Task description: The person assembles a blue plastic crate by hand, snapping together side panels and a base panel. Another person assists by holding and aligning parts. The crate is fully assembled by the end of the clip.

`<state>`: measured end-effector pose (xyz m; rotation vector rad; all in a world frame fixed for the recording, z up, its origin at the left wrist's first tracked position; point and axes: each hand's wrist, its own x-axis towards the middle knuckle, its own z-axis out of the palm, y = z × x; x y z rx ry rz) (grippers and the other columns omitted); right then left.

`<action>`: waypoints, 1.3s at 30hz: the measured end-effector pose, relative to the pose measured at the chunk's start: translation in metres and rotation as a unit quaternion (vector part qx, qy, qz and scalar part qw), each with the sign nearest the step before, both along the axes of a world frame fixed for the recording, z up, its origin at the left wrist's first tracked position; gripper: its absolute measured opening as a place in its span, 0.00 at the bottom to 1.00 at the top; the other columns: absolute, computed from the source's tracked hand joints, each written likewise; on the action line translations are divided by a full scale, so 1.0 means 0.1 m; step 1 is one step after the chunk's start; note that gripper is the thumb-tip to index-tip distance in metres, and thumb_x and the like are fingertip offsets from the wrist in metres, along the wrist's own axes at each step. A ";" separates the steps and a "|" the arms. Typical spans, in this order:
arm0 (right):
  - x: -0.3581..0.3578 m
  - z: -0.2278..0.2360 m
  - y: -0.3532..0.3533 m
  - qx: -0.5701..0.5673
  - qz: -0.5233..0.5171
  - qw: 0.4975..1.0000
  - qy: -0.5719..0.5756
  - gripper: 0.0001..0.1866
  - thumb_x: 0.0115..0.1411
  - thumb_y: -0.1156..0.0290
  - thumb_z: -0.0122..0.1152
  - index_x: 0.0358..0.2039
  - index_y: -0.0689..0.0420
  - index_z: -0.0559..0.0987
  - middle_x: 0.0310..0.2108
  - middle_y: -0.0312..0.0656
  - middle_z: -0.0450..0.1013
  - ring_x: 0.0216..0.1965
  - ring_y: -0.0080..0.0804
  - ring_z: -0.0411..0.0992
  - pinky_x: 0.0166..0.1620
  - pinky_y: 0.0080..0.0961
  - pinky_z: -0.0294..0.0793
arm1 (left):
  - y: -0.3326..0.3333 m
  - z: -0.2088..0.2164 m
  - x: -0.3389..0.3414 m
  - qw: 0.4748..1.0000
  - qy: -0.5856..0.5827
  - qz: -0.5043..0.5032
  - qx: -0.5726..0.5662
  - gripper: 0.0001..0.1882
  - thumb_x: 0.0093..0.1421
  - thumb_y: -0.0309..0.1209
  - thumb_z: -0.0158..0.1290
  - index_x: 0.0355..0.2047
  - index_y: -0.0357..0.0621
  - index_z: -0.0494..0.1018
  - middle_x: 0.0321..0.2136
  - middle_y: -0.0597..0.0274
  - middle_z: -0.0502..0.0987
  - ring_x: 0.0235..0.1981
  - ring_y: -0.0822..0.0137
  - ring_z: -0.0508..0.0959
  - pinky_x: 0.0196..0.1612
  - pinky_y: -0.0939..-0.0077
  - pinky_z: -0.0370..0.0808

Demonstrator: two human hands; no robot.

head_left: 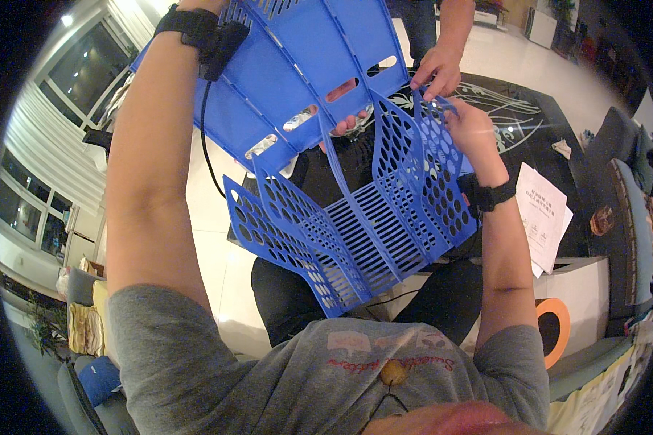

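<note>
A blue plastic file rack (370, 225), with perforated upright dividers and a slatted base, stands tilted above my lap. My right hand (475, 134) grips its perforated end panel at the far right corner, fingers bent round the edge. A large blue plastic panel (268, 65) with oval slots leans over the rack's far side, its lower edge by the divider tips. My left hand (202, 4) is at the panel's upper left, mostly cut off by the picture's edge, so its fingers are hidden. Another person's hand (439, 69) touches the end panel's top beside my right hand.
Other fingertips (348, 123) show beneath the large panel's lower edge. A black table (537, 109) with a white leaf pattern lies beyond. White papers (540, 214) rest at its right, near an orange tape roll (555, 330). A black cable (204, 138) hangs from my left wrist strap.
</note>
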<state>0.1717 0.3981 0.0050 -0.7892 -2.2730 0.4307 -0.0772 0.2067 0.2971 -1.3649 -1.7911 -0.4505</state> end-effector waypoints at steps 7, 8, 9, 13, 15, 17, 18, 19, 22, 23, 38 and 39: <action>-0.01 0.02 -0.04 0.049 0.008 0.999 0.002 0.13 0.58 0.67 0.58 0.44 0.51 0.81 0.31 0.55 0.78 0.35 0.55 0.77 0.41 0.48 0.76 | -0.01 0.02 0.01 1.000 0.000 0.002 0.002 0.22 0.63 0.47 0.49 0.39 0.42 0.81 0.38 0.49 0.82 0.41 0.50 0.80 0.47 0.62 0.75; -0.01 0.02 -0.05 0.044 0.007 0.999 -0.001 0.13 0.58 0.67 0.58 0.44 0.51 0.81 0.31 0.55 0.78 0.35 0.55 0.77 0.41 0.48 0.76 | -0.01 0.02 0.01 1.000 -0.002 0.005 0.003 0.22 0.63 0.47 0.49 0.39 0.42 0.81 0.38 0.49 0.82 0.41 0.50 0.80 0.47 0.62 0.75; -0.01 0.02 -0.05 0.039 0.006 0.999 -0.004 0.13 0.58 0.67 0.58 0.44 0.51 0.81 0.31 0.55 0.78 0.35 0.55 0.77 0.41 0.48 0.76 | -0.01 0.02 0.00 1.000 0.000 0.006 -0.001 0.22 0.63 0.47 0.48 0.39 0.42 0.81 0.38 0.49 0.82 0.41 0.50 0.80 0.46 0.62 0.75; 0.00 0.01 -0.04 0.022 0.013 1.000 0.006 0.13 0.58 0.67 0.58 0.44 0.51 0.81 0.32 0.55 0.78 0.36 0.55 0.77 0.41 0.48 0.76 | 0.00 0.03 -0.01 1.000 0.009 -0.002 -0.008 0.22 0.63 0.47 0.48 0.39 0.42 0.81 0.38 0.49 0.81 0.41 0.49 0.80 0.46 0.62 0.75; 0.00 0.01 -0.04 0.016 0.010 1.000 0.001 0.13 0.59 0.67 0.58 0.44 0.51 0.81 0.32 0.55 0.78 0.37 0.55 0.76 0.42 0.48 0.76 | 0.01 0.03 -0.01 1.000 0.017 -0.003 -0.008 0.22 0.64 0.47 0.48 0.38 0.42 0.81 0.38 0.48 0.81 0.41 0.49 0.80 0.46 0.61 0.75; 0.01 0.01 -0.04 0.013 0.013 1.000 0.003 0.13 0.59 0.67 0.58 0.44 0.51 0.81 0.33 0.54 0.78 0.37 0.55 0.76 0.42 0.48 0.76 | 0.02 0.03 0.01 1.000 0.030 0.005 -0.008 0.22 0.64 0.47 0.48 0.38 0.42 0.81 0.37 0.48 0.81 0.41 0.48 0.80 0.46 0.61 0.75; 0.01 0.02 -0.04 0.012 0.014 1.000 0.003 0.13 0.59 0.67 0.57 0.45 0.51 0.81 0.33 0.54 0.78 0.37 0.55 0.76 0.42 0.48 0.76 | 0.01 0.03 0.02 1.000 0.028 0.002 -0.009 0.22 0.64 0.47 0.48 0.38 0.42 0.81 0.37 0.48 0.81 0.41 0.48 0.80 0.46 0.60 0.75; 0.01 0.02 -0.04 0.001 0.016 1.000 0.009 0.13 0.59 0.67 0.57 0.45 0.51 0.81 0.33 0.54 0.78 0.37 0.55 0.76 0.42 0.48 0.76 | 0.01 0.03 0.04 1.000 0.027 -0.002 -0.011 0.22 0.64 0.47 0.47 0.38 0.42 0.81 0.37 0.48 0.81 0.41 0.48 0.80 0.46 0.60 0.75; 0.02 0.03 -0.04 -0.018 0.019 1.000 0.013 0.13 0.59 0.67 0.57 0.45 0.51 0.80 0.33 0.54 0.78 0.37 0.56 0.76 0.42 0.47 0.76 | 0.01 0.03 0.08 1.000 0.025 -0.002 -0.004 0.22 0.64 0.47 0.47 0.37 0.41 0.81 0.37 0.48 0.81 0.41 0.48 0.79 0.46 0.59 0.74; 0.03 0.03 -0.04 -0.015 0.018 1.000 0.006 0.13 0.59 0.67 0.58 0.45 0.51 0.80 0.34 0.54 0.78 0.37 0.56 0.76 0.42 0.47 0.76 | 0.01 0.03 0.09 1.000 0.024 0.000 0.000 0.22 0.64 0.47 0.47 0.37 0.41 0.81 0.37 0.48 0.81 0.40 0.48 0.79 0.46 0.59 0.74; 0.04 0.03 -0.08 -0.001 0.005 1.000 0.012 0.12 0.62 0.66 0.56 0.45 0.49 0.80 0.33 0.54 0.78 0.36 0.56 0.76 0.39 0.47 0.75 | 0.04 0.10 0.06 0.998 0.007 -0.060 -0.021 0.22 0.63 0.46 0.49 0.39 0.38 0.81 0.36 0.46 0.82 0.40 0.49 0.80 0.45 0.63 0.75; 0.04 0.02 -0.09 -0.002 0.005 1.000 0.013 0.12 0.62 0.66 0.56 0.46 0.48 0.80 0.32 0.54 0.78 0.36 0.56 0.76 0.39 0.47 0.75 | 0.04 0.10 0.06 0.998 -0.006 -0.057 -0.022 0.22 0.63 0.46 0.49 0.39 0.38 0.81 0.37 0.46 0.82 0.40 0.49 0.81 0.46 0.63 0.75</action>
